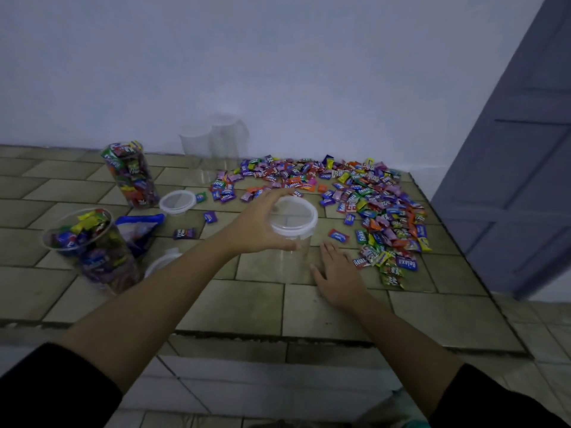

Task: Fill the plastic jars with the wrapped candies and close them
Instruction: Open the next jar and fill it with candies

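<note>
On the table (216,304), centre: empty jar (296,261) upright | left hand (256,227) curled round its lid (293,216) | right hand (336,279) flat, fingers straight, holding nothing, beside base | candies (386,205) just right, nearer right hand

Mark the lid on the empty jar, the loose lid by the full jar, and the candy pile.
lid on the empty jar (295,216): head view, clear centre panel.
loose lid (177,201): head view, its centre.
candy pile (383,208): head view, middle of heap.
</note>
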